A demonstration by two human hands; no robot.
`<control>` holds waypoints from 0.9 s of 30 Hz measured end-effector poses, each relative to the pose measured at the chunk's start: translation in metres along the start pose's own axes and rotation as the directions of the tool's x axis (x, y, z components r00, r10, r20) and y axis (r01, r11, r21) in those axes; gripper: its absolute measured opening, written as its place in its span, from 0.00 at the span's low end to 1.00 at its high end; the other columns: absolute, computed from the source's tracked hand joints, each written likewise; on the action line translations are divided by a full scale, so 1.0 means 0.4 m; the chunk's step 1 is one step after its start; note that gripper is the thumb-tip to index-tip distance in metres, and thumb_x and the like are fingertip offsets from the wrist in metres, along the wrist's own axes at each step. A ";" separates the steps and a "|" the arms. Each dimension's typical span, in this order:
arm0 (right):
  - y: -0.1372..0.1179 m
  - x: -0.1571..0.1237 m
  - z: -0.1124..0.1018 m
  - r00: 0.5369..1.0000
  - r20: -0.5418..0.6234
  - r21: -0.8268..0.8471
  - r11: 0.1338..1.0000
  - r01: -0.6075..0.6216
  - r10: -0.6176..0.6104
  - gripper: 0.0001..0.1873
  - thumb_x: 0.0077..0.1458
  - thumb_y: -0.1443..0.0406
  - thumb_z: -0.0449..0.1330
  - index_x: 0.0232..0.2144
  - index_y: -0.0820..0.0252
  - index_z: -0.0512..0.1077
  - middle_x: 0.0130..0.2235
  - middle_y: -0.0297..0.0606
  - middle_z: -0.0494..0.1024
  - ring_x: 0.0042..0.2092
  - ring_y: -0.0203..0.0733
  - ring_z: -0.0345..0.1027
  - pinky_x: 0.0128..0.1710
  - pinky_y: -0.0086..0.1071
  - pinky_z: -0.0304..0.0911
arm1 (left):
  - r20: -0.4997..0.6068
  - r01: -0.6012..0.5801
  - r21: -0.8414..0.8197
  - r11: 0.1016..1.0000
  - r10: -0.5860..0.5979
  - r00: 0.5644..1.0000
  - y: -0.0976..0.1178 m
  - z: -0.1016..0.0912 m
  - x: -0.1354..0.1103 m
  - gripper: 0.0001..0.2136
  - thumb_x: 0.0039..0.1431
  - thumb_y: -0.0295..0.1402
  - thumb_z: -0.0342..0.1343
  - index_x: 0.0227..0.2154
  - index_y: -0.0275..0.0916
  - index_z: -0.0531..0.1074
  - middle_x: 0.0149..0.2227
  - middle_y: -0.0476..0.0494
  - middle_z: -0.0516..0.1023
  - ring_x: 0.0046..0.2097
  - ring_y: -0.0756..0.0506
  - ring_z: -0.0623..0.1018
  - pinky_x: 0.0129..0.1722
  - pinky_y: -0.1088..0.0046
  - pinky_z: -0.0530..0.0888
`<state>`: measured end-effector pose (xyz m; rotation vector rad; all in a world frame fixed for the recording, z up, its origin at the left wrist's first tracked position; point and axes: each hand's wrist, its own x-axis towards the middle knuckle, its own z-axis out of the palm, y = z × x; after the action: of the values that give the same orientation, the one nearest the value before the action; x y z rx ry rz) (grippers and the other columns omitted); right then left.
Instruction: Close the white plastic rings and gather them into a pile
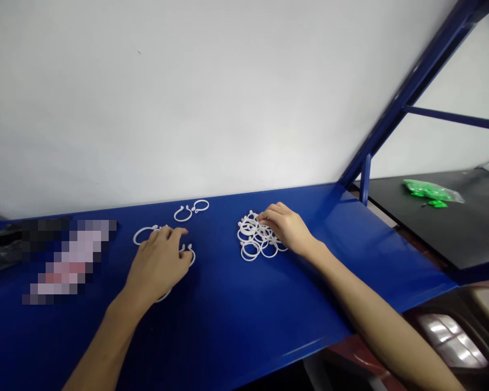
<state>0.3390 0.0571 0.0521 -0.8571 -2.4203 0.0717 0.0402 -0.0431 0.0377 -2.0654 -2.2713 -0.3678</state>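
Several white plastic shower curtain rings, open hoops with small knobbed ends, lie on a blue tabletop (pixel 228 304). My left hand (pixel 157 263) reaches over a few spread-out rings, its thumb and index finger apart; one curtain ring (pixel 192 256) shows beside the thumb, and another hoop (pixel 140 235) sticks out past the fingers. Farther back are two loose rings (pixel 183 214). At a heaped pile of curtain rings (pixel 250 250), my right hand (pixel 286 225) has its fingers bent down in a pinch at the top edge. The palm side of that hand is hidden.
A black bag (pixel 4 244) and a blurred-out pinkish packet (pixel 75 255) lie at the left. Behind stands a pale wall, with a blue metal frame (pixel 391 103) at the right. A clear bag of green pieces (pixel 430 191) rests on a separate black table (pixel 444 233).
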 end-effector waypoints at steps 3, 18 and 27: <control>0.009 0.000 -0.004 0.993 0.108 -0.002 0.998 0.057 -0.056 0.10 0.67 0.67 0.55 0.37 0.59 0.77 0.37 0.39 0.78 0.39 0.42 0.65 0.37 0.34 0.65 | 0.108 -0.013 0.057 0.998 0.006 0.994 -0.017 0.006 -0.005 0.21 0.54 0.34 0.49 0.50 0.37 0.73 0.49 0.33 0.78 0.53 0.31 0.74 0.51 0.50 0.69; -0.101 -0.014 0.013 0.986 -0.012 0.128 0.977 0.168 -0.168 0.14 0.69 0.59 0.53 0.40 0.59 0.76 0.38 0.41 0.78 0.40 0.42 0.69 0.42 0.36 0.67 | -0.075 -0.126 -0.393 0.911 0.105 0.992 0.099 0.022 -0.017 0.12 0.64 0.39 0.47 0.39 0.42 0.74 0.39 0.44 0.78 0.40 0.43 0.77 0.42 0.65 0.73; -0.143 -0.023 0.049 0.977 0.056 0.133 0.971 0.197 -0.206 0.14 0.69 0.60 0.52 0.42 0.60 0.76 0.37 0.42 0.77 0.39 0.42 0.68 0.41 0.36 0.67 | -0.001 -0.090 -0.122 0.988 0.091 0.996 0.101 0.037 -0.025 0.08 0.62 0.33 0.48 0.35 0.41 0.73 0.36 0.42 0.80 0.42 0.38 0.77 0.43 0.58 0.71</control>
<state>0.3021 0.0090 0.0442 -0.5569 -2.5237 0.1786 0.0829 -0.0464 0.0271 -2.2193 -2.1999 -0.5090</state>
